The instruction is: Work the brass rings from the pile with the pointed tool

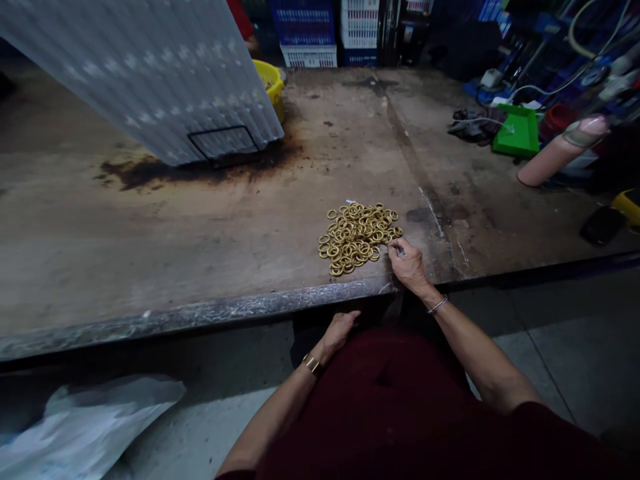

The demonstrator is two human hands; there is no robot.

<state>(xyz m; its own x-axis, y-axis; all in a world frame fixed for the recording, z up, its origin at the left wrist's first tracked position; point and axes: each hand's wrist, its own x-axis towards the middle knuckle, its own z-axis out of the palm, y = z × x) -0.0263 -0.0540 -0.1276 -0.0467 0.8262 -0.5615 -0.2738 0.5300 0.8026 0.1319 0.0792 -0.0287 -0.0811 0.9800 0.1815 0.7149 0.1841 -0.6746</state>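
Item: pile of brass rings (358, 238), small gold-coloured loops heaped loosely on the worn workbench (150, 227), near its front edge. The heap lies just left of the right hand's fingertips, its lower right margin touching or almost touching them.

Right hand (408, 265): resting on the bench top by the edge, fingers drawn together toward the thumb around a small dark object at the tips; whether this is a ring or a tool cannot be told. A thin metal bangle (438, 305) sits on the wrist.

Left hand (340, 329): below the bench edge, above the lap, fingers curled loosely toward the underside of the edge; whether it grips anything cannot be told. A gold-coloured wristband (313, 364) is worn on it.

Surroundings: pale corrugated sheet (160, 80) leaning over the far left of the bench, with a dark stain (200, 170) under it; yellow tub (270, 83) behind the sheet; green plastic tray (518, 132) and pink cylinder (555, 153) at far right; stacked blue and white crates (310, 30) beyond; white plastic bag (85, 420) on the floor at lower left.
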